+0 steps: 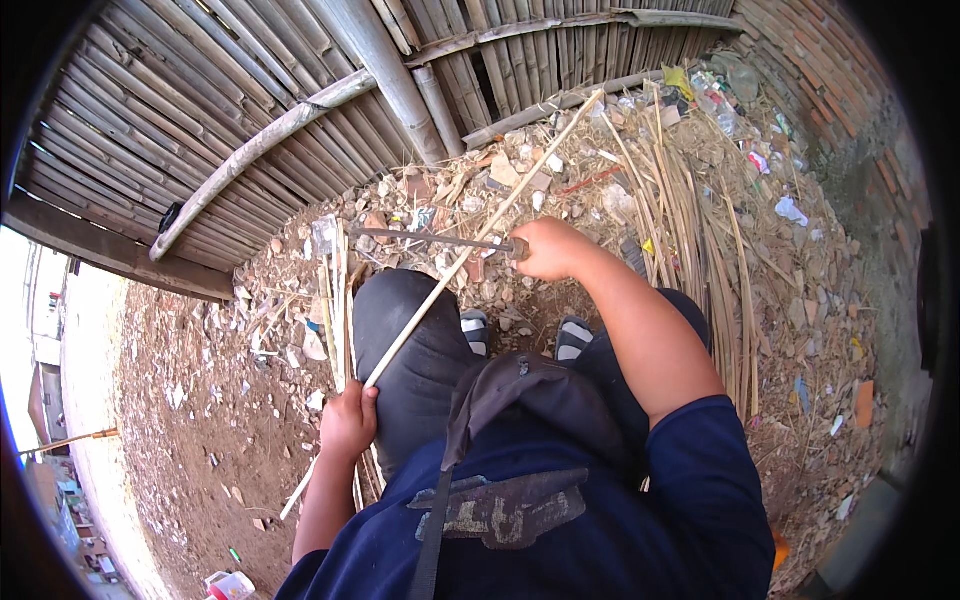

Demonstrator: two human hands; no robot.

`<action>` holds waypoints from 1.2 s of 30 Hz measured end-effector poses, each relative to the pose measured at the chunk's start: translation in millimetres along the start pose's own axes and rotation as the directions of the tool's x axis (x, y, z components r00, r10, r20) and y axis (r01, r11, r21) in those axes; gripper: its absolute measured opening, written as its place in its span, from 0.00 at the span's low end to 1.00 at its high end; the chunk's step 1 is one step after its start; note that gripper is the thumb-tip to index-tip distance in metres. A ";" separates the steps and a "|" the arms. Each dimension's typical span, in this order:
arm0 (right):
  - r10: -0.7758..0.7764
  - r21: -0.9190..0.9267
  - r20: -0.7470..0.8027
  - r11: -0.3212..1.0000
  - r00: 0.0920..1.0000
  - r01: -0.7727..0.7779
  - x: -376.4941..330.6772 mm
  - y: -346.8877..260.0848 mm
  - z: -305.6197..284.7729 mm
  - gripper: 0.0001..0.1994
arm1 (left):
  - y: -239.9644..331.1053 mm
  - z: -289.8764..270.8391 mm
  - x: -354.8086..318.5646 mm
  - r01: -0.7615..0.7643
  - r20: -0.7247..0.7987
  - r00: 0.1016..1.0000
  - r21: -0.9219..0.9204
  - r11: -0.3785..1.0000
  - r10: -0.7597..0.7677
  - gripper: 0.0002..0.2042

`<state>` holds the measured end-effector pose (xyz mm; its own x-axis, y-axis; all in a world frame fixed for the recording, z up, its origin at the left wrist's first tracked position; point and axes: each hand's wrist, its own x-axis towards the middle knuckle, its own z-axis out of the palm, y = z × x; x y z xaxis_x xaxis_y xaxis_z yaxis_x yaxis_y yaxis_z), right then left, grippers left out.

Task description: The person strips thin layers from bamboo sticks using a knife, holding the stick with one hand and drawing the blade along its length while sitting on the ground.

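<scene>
A long pale bamboo strip (535,170) slants from my left side up and away toward the bamboo wall. My left hand (348,422) is closed around its lower part, beside my left thigh. In my right hand (548,250), the fingers wrap the handle of a long, narrow, dark-bladed knife (420,238). Its blade points left and crosses the strip in front of my knees; whether the edge touches the strip I cannot tell. More thin strips (340,300) stand by my left knee, partly hidden by my leg and hand.
A bundle of split bamboo strips (690,220) lies to the right. Ahead rises a bamboo slat wall (250,90) with pole supports; a brick wall (840,70) bounds the right. Stones, chips and litter cover the dirt ground (210,420). A plastic cup (232,585) lies lower left.
</scene>
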<state>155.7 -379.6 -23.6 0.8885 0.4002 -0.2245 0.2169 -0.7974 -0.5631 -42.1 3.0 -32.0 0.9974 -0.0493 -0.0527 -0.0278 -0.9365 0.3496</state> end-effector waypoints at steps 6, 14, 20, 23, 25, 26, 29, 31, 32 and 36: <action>-0.058 -0.150 -0.022 0.987 0.998 0.054 -18.3 -36.2 -2.5 0.12 | 3.4 -6.2 -6.9 -0.022 -0.011 1.000 0.055 0.998 0.022 0.16; 0.195 0.026 -0.118 0.981 0.974 -0.193 5.2 26.6 -11.7 0.15 | 3.6 -5.4 -0.3 -0.007 -0.031 0.999 0.063 0.998 0.009 0.16; 0.114 -0.037 -0.019 0.993 0.993 -0.114 -13.4 -28.9 -13.8 0.09 | -1.4 -6.5 -4.9 -0.007 -0.016 1.000 0.059 0.998 0.008 0.16; 0.072 -0.055 0.047 0.996 0.996 -0.069 -8.9 -16.7 -12.6 0.08 | -6.4 4.5 -2.7 -0.016 -0.045 0.999 0.057 0.998 0.019 0.16; 0.182 0.072 -0.056 0.981 0.982 -0.178 3.6 17.3 -4.2 0.13 | -6.9 9.9 -1.2 -0.018 -0.104 0.994 0.107 0.994 0.029 0.16; 0.200 0.088 -0.134 0.978 0.970 -0.190 8.0 34.6 -4.6 0.15 | -4.5 9.3 -1.5 -0.005 -0.119 0.993 0.156 0.988 0.024 0.16; 0.289 0.084 -0.121 0.956 0.950 -0.280 10.0 34.7 -16.7 0.21 | 1.8 -2.5 -2.3 0.003 -0.102 0.995 0.168 0.986 0.015 0.16; 0.248 0.055 -0.146 0.969 0.958 -0.242 0.0 25.4 -15.3 0.21 | 3.7 -2.9 -2.2 0.004 -0.094 0.996 0.149 0.989 0.010 0.16; 0.236 0.042 -0.133 0.972 0.963 -0.233 0.5 20.7 -12.0 0.19 | 3.2 -1.9 -1.1 -0.004 -0.098 0.995 0.129 0.992 0.017 0.16; 0.040 -0.104 -0.021 0.994 0.999 -0.042 -20.3 -35.0 -19.5 0.14 | -7.0 9.0 -1.3 -0.019 -0.101 0.995 0.052 0.998 0.024 0.16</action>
<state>138.0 -368.6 16.1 0.9049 0.3584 -0.2298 0.2202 -0.8560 -0.4677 -43.8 6.5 -42.8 0.9980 -0.0364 0.0508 -0.0501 -0.9523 0.3011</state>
